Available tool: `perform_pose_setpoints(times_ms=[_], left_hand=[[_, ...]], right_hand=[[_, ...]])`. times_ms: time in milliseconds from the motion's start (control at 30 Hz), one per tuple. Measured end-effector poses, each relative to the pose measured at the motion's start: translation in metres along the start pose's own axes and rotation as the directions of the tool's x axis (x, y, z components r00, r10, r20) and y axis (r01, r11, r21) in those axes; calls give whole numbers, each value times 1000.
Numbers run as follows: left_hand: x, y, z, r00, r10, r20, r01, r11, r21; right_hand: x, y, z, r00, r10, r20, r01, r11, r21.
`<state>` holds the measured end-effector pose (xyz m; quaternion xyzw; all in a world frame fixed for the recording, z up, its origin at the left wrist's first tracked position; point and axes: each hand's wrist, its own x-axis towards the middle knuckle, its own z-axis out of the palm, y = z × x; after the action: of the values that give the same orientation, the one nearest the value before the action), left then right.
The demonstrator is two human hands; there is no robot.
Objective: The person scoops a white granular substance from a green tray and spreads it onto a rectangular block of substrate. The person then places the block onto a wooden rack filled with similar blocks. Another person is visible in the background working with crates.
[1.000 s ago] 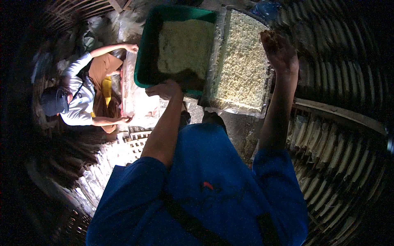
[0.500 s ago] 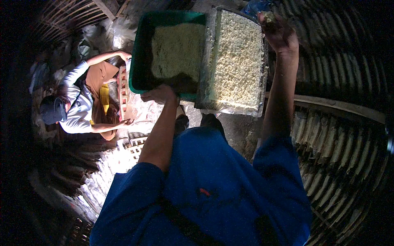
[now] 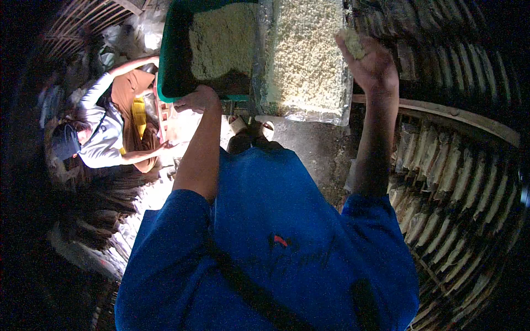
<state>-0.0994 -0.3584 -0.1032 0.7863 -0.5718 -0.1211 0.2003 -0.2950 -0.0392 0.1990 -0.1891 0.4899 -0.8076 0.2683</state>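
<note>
Two hands work at the far edge: the left hand (image 3: pixel 197 99) grips the near rim of the green tub (image 3: pixel 176 60), while the right hand (image 3: pixel 371 65), cupped around a pale clump (image 3: pixel 352 43), sits beside the long tray (image 3: pixel 301 55), which runs near-to-far between them.

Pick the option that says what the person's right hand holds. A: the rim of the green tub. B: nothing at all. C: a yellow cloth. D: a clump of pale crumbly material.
D: the right hand is raised beside the clear tray with a clump of pale crumbly material in its fingers, while the left hand grips the green tub.
</note>
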Motion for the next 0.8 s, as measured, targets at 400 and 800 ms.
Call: perform_pose_setpoints(times_ms=[400, 800], left_hand=[[-2, 17, -40, 999, 38, 33, -37, 999, -18], [3, 12, -39, 983, 125, 132, -118, 991, -61]], right_hand=[[-56, 21, 53, 899, 332, -287, -105, 798, 594], [-68, 44, 81, 873, 391, -291, -158, 791, 591]])
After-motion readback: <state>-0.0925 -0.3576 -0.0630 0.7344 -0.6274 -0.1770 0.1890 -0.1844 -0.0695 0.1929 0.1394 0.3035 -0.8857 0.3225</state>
